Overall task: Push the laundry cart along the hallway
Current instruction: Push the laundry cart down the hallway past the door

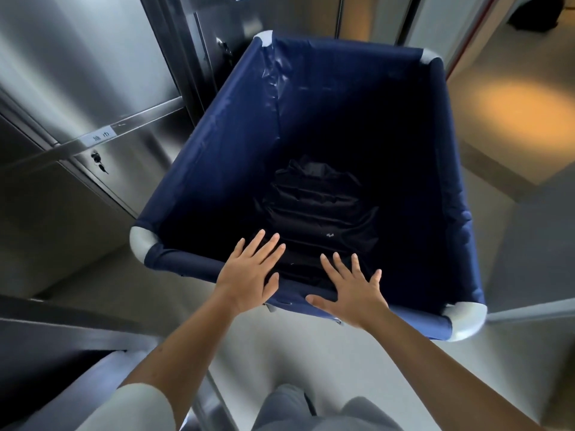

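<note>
A laundry cart (199, 169) with dark blue fabric walls and grey corner caps fills the middle of the head view. Dark folded cloth (314, 206) lies at its bottom. My left hand (249, 275) is spread flat over the near rim, fingers straight. My right hand (351, 287) is beside it, also flat with fingers spread over the same rim. Neither hand curls around anything.
Stainless steel cabinets (77, 88) with locks stand close along the cart's left side. A steel surface (62, 337) sits at my lower left. The grey hallway floor (513, 119) opens ahead and to the right, with a wall corner (529, 244) near the cart's right side.
</note>
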Demonstrator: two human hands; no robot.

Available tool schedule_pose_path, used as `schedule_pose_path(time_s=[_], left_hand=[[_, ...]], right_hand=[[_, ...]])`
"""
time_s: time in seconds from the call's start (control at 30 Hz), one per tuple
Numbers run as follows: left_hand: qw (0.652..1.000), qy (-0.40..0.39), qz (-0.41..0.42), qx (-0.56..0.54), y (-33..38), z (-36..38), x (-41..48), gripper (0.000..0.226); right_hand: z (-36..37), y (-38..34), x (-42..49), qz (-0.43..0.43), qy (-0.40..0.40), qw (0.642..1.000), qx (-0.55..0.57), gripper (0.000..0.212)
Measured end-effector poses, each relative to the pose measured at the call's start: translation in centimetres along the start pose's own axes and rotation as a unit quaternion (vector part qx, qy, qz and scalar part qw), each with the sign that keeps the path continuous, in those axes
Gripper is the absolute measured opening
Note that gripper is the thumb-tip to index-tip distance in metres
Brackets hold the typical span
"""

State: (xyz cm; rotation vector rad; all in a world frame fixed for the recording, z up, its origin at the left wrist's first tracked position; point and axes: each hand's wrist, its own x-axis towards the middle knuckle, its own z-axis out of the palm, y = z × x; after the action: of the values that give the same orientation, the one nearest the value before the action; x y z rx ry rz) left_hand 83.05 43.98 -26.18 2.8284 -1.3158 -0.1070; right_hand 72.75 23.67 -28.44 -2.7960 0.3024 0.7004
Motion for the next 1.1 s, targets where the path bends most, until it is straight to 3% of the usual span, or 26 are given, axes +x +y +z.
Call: schedule_pose_path(time_s=[0.3, 0.6, 1.1], left_hand=[[1.0, -0.001, 0.003, 0.008, -3.3, -0.3, 2.2, 0.054], [1.0, 0.003, -0.004, 0.001, -2.1, -0.4, 2.2, 0.054], [0.998, 0.029, -0.058, -0.008, 9.8, 1.3, 1.4, 0.053]], right_hand=[[-1.1, -1.9, 2.9, -0.004, 0.013, 1.0, -0.002, 0.098], [-1.3, -0.9, 2.6, -0.01, 0.017, 1.0, -0.013, 0.097], [-0.5, 8.7, -2.7, -0.058, 0.056, 0.994, -0.077, 0.097]])
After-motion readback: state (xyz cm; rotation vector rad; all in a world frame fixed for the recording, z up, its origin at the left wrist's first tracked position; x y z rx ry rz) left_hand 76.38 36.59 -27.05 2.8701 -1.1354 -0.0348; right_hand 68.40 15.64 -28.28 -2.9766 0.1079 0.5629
